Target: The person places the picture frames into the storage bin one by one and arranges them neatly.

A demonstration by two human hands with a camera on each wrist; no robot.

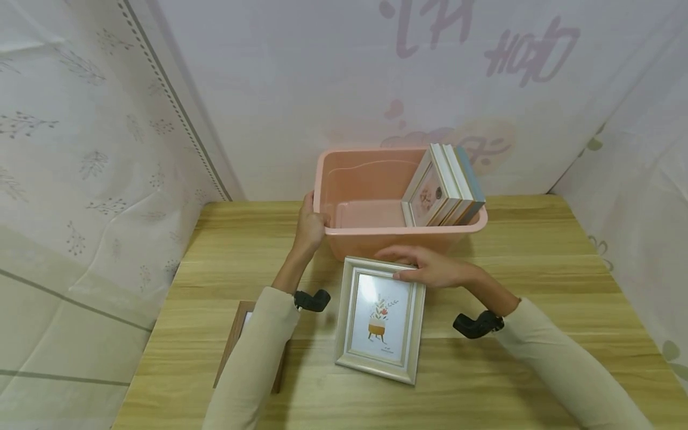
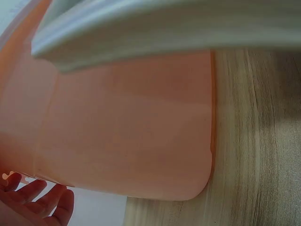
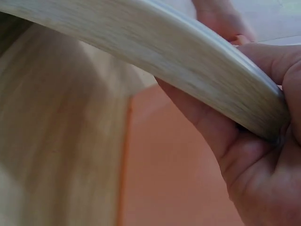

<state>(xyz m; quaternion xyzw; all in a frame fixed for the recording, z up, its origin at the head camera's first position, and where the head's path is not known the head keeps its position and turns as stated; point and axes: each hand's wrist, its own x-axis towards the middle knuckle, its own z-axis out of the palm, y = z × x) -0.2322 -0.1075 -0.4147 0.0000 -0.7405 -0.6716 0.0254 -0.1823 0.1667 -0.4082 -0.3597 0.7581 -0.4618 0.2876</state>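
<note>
A cream picture frame (image 1: 380, 322) with a plant-pot print is tilted in front of the pink plastic bin (image 1: 392, 230). My right hand (image 1: 430, 267) pinches its upper right edge, thumb on the front and fingers behind. Close up in the right wrist view, the frame's side edge (image 3: 188, 61) lies between thumb and fingers of that hand (image 3: 256, 174). At the bin's left end, my left hand (image 1: 312, 227) grips the rim; its fingers (image 2: 47, 200) show at the bin's side in the left wrist view. Several picture frames (image 1: 443, 185) stand upright, leaning together, at the bin's right end.
A brown wooden frame (image 1: 231, 346) lies on the wooden table (image 1: 537, 269), partly hidden under my left sleeve. Behind the bin hangs a pale printed cloth (image 1: 279, 89). Black wrist devices (image 1: 475, 324) sit on both of my wrists.
</note>
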